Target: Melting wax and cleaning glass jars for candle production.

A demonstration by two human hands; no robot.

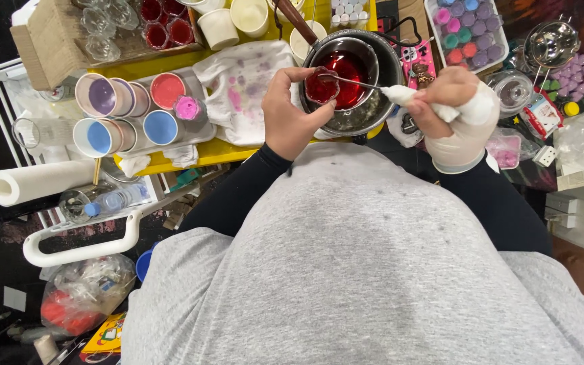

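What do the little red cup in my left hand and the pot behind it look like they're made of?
The small cup in the left hand looks like clear glass or hard plastic: see-through ridged walls tinted by red liquid, so which one stays open. The pot looks like polished metal, probably steel: grey, shiny, reflective rim.

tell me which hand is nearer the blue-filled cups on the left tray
Left. The left hand holds a small red-filled glass cup right of the blue-filled cups; the right hand, holding a thin tool, is farther right.
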